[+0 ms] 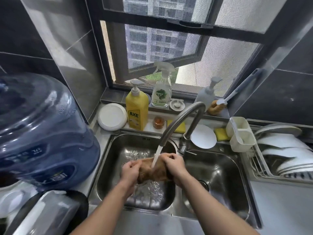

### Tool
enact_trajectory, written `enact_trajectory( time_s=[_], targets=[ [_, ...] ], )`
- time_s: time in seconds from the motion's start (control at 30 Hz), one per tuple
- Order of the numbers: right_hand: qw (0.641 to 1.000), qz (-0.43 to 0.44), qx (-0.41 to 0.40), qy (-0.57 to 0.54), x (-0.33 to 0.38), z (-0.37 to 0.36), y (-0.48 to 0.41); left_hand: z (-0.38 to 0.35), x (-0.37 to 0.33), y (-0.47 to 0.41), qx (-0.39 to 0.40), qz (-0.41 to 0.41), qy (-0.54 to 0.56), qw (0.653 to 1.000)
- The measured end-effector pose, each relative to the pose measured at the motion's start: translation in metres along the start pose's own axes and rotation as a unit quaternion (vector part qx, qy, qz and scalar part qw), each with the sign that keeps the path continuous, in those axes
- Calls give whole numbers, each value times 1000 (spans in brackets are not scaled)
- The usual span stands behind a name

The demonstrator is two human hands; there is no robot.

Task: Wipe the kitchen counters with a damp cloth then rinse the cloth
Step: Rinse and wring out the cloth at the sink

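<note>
A brown cloth (pixel 153 170) is bunched up above the left basin of the steel double sink (pixel 108 160). Water runs from the curved steel faucet (pixel 183 119) straight onto the cloth. My left hand (pixel 130 172) grips the cloth's left end with curled fingers. My right hand (pixel 173 164) grips its right end. Water splashes on the basin floor under the cloth.
A large blue water jug (pixel 42 129) stands at the left. Behind the sink are a yellow soap bottle (pixel 136 112), a spray bottle (pixel 161 92), white plates (pixel 111 116), yellow sponges (pixel 221 134) and a white holder (pixel 240 133). A dish rack (pixel 284 156) with white dishes sits right.
</note>
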State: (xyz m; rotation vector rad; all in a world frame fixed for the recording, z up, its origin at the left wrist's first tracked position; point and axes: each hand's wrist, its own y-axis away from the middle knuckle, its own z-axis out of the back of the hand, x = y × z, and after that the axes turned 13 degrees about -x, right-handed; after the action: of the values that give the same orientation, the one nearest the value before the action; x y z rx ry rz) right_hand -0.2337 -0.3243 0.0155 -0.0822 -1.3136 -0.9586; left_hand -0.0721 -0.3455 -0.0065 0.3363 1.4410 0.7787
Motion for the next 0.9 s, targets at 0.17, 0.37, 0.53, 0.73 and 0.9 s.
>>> enact_trajectory(
  time_s=[0.17, 0.37, 0.53, 0.73, 0.9],
  targets=[
    [987, 87, 133, 21, -4, -12, 30, -28, -2, 22, 66, 56, 118, 989],
    [980, 82, 183, -19, -14, 0, 26, -19, -10, 20, 103, 44, 101, 988],
    [987, -21, 142, -69, -18, -2, 10, -14, -20, 15, 188, 50, 117, 974],
    [980, -64, 146, -118, -33, -13, 5, 2, -28, 9, 245, 60, 28, 967],
    [991, 2, 95, -95, -36, -20, 5, -6, -5, 0, 117, 56, 3, 992]
  ],
)
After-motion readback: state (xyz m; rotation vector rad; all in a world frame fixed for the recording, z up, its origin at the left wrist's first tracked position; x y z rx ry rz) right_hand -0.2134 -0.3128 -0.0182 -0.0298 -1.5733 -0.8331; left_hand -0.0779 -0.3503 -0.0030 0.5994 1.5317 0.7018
